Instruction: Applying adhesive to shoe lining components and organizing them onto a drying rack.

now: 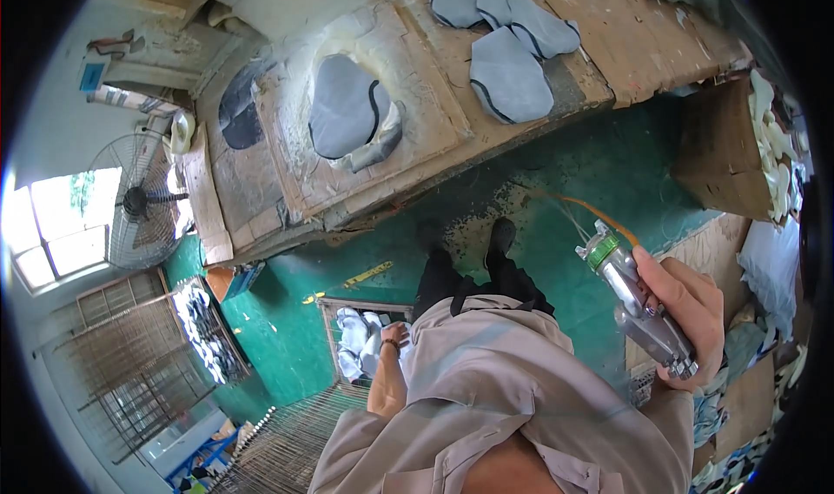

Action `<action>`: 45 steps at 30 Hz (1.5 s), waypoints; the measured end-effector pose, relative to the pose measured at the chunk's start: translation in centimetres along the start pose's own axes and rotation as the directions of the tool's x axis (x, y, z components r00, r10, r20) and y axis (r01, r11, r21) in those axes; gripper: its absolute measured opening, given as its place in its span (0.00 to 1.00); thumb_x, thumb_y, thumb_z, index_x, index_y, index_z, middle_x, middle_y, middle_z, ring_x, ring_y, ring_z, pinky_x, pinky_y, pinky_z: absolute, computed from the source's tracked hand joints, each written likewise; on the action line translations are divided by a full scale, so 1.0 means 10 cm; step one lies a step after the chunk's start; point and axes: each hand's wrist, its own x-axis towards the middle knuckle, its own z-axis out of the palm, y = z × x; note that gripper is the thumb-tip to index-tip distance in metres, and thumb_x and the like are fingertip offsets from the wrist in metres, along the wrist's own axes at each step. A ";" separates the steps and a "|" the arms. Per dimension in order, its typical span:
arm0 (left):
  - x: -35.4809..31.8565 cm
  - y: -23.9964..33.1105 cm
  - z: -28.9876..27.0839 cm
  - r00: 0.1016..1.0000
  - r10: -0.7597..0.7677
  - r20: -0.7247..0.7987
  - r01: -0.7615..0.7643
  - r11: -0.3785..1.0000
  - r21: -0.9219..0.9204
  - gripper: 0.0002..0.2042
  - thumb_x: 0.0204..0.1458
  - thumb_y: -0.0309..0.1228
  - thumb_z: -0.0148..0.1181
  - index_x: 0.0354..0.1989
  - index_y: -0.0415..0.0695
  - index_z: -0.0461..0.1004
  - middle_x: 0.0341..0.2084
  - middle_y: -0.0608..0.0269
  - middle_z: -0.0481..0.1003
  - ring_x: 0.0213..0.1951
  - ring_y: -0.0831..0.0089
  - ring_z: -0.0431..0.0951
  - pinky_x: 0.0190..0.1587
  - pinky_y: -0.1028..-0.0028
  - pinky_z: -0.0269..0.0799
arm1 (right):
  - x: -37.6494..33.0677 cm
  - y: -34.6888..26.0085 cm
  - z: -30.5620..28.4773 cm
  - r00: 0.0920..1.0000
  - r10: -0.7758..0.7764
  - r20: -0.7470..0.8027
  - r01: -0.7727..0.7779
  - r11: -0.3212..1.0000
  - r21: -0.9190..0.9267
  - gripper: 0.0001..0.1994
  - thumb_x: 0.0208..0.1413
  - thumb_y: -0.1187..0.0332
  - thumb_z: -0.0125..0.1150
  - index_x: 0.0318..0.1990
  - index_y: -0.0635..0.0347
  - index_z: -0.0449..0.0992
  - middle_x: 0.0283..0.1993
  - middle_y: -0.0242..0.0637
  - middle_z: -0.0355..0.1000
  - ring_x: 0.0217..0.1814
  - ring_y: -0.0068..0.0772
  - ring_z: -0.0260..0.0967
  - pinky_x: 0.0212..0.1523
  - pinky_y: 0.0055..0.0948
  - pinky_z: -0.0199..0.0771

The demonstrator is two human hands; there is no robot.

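My right hand (pixel 686 307) is wrapped round a metal spray gun (pixel 630 290) with a green ring near its nozzle end, held up at the right. Down at the left, my left hand (pixel 395 333) reaches over a crate (pixel 329 329) and touches the soft grey-white cut pieces (pixel 354 338) in it. Its fingers are too small to tell whether they grip one. On the bench, a grey shaped piece with a black curved line (pixel 343 107) lies on a board crusted with pale residue. Several similar pieces (pixel 512 77) lie farther right on the bench.
The worn wooden bench (pixel 443 168) crosses in front of me. An orange hose (pixel 599 209) runs near the spray gun. A caged fan (pixel 135 200) stands at the left, wire racks (pixel 291 433) at the lower left. A cardboard box (pixel 719 151) of pale pieces stands at the right.
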 end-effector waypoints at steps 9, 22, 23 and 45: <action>0.31 -0.05 0.14 0.205 0.892 0.403 -0.873 -0.020 0.487 0.11 0.59 0.35 0.58 0.47 0.52 0.81 0.40 0.66 0.80 0.43 0.62 0.80 0.38 0.60 0.79 | 0.32 -0.70 0.54 0.990 -0.100 -0.096 0.087 0.987 -0.133 0.28 0.38 0.73 0.70 0.54 0.69 0.79 0.24 0.34 0.70 0.22 0.30 0.68 0.23 0.27 0.65; 0.55 1.34 -0.82 0.891 0.453 0.036 -0.434 0.871 -0.228 0.15 0.57 0.32 0.63 0.53 0.49 0.79 0.35 0.70 0.81 0.32 0.76 0.80 0.30 0.72 0.77 | 0.45 -2.06 1.57 0.987 0.106 -0.119 -0.146 0.901 -0.408 0.28 0.41 0.68 0.68 0.56 0.63 0.80 0.34 0.38 0.75 0.33 0.34 0.73 0.35 0.28 0.68; 0.58 1.33 -0.82 0.887 0.458 0.054 -0.435 0.871 -0.229 0.15 0.57 0.32 0.63 0.53 0.49 0.79 0.35 0.70 0.81 0.32 0.76 0.80 0.30 0.72 0.77 | 0.45 -2.10 1.61 0.996 -0.024 -0.080 -0.012 0.909 -0.418 0.33 0.37 0.71 0.73 0.58 0.62 0.78 0.29 0.34 0.73 0.28 0.30 0.72 0.28 0.27 0.65; 1.40 0.50 -1.42 0.944 0.300 0.140 -0.221 0.886 -0.407 0.14 0.58 0.30 0.61 0.52 0.48 0.76 0.35 0.62 0.80 0.33 0.65 0.80 0.35 0.58 0.78 | 0.79 -3.11 2.59 0.989 -0.036 0.141 0.088 0.921 -0.380 0.33 0.40 0.82 0.62 0.61 0.68 0.73 0.37 0.48 0.77 0.33 0.47 0.76 0.35 0.36 0.75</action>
